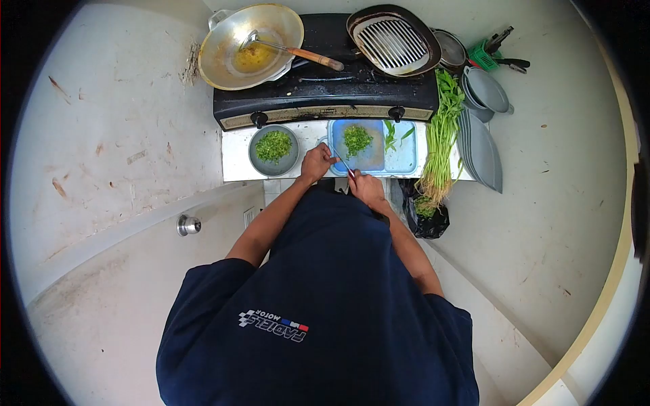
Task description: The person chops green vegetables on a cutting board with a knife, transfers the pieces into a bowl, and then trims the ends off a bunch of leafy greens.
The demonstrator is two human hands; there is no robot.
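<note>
My right hand (367, 188) is closed around the handle of a knife (343, 161), whose blade slants up and left over the near edge of a blue cutting board (369, 162). My left hand (318, 162) is at the blade, with its fingers bent together against it; the exact contact is too small to make out. Finely chopped greens (357, 139) lie in a heap on the board. To their right are a few loose green leaves (390, 137). Left of my left hand stands a grey bowl (253, 154) with more chopped greens (273, 146) in it.
Behind the board is a black stove (318, 88) carrying a wok (288, 30) with a ladle (305, 54) and a grill pan (393, 44). Long-stemmed greens (441, 135) hang over the counter's right edge above a black bag (433, 227). Grey plates (479, 152) lean beside them.
</note>
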